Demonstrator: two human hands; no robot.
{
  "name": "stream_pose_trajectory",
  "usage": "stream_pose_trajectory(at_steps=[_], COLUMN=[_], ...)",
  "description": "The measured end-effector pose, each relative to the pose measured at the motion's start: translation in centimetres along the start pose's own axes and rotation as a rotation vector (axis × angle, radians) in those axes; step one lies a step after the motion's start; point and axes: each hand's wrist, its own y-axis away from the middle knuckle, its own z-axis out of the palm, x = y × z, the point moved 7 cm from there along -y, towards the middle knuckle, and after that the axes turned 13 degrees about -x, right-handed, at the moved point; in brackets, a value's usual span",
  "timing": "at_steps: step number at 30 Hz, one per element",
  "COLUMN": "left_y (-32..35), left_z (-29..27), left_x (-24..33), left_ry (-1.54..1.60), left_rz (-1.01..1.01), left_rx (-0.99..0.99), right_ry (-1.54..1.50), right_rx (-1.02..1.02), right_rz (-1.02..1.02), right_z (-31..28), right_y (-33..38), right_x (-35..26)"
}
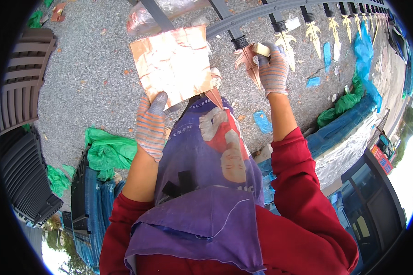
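My left hand (150,126), in a striped grey-and-orange glove, grips the lower edge of a flat tan board (172,64), its thumb lying on top. The board's face looks shiny and crinkled, and glare washes out much of it. In a matching glove, my right hand (274,72) pinches a small cream block (261,49), which looks like a sponge. That block is against or just beside a coppery spear-shaped finial (248,64) on a dark metal fence (257,16). A gold finial (286,46) stands right behind the hand. Part of another coppery finial (214,96) shows beside the board.
More gold finials (313,37) line the fence toward the right. Stacked dark fence panels (30,78) lie at left. Green plastic (108,153) and blue-wrapped bundles (342,126) flank me. Blue scraps (262,122) litter the grey ground. A purple apron (192,151) covers my lap.
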Motion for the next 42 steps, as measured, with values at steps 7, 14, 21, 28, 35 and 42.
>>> stream_pose_trajectory(at_steps=[7,14,21,28,35,42], left_y=[0.1,0.0,-0.5,-0.2,-0.3,-0.4], left_z=[0.0,0.6,-0.3,0.9,2.7,3.8], left_x=[0.4,1.7,0.9,2.7,4.5,5.7], left_ry=[-0.013,-0.132,-0.095,0.009,0.078,0.032], left_rz=[0.080,0.068,0.117,0.039,0.059,0.041], left_rx=[-0.015,-0.025,-0.078,0.009,-0.061,-0.108], right_ry=[-0.080,0.071,0.067,-0.030,0.086,0.373], right_rx=[-0.052,-0.049,0.005,0.006,0.022,-0.315], right_rz=[0.224,0.093,-0.016,0.253,0.213,0.247], right_z=[0.1,0.1,-0.6,-0.6,0.1,0.9], right_y=[-1.5,-1.5,-0.4,4.5,2.5,-2.5], right_x=[1.3,1.0,0.3,4.4,1.5,-2.9])
